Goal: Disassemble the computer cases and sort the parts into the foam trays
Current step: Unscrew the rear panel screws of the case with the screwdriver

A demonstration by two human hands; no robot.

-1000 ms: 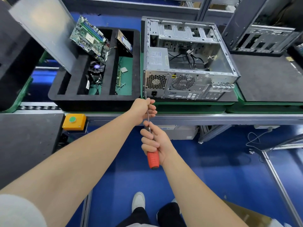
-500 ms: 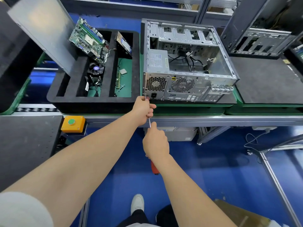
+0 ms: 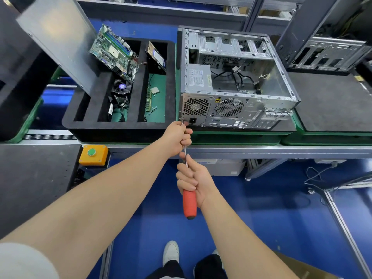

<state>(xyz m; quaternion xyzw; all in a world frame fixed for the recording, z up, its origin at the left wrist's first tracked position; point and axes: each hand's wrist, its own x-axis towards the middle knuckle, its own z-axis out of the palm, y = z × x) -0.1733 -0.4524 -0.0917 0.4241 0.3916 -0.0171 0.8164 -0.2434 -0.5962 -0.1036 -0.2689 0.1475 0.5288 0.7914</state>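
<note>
— Where's the case?
— Head view: the case (image 3: pixel 231 109) lies open on the bench (image 3: pixel 261 151). The tray (image 3: pixel 120 127) sits just left of it, holding a board (image 3: pixel 112 51) and a fan (image 3: pixel 121 87).
— And the grips?
— The left grip (image 3: pixel 177 135) pinches the screwdriver (image 3: pixel 189 204) shaft at the case's rear lower-left corner. The right grip (image 3: pixel 194 178), below the case, wraps the red handle.

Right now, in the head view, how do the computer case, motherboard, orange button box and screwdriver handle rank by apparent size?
1. computer case
2. motherboard
3. orange button box and screwdriver handle: these look about alike, and the handle is nearer the camera, so I leave them unranked.
</note>
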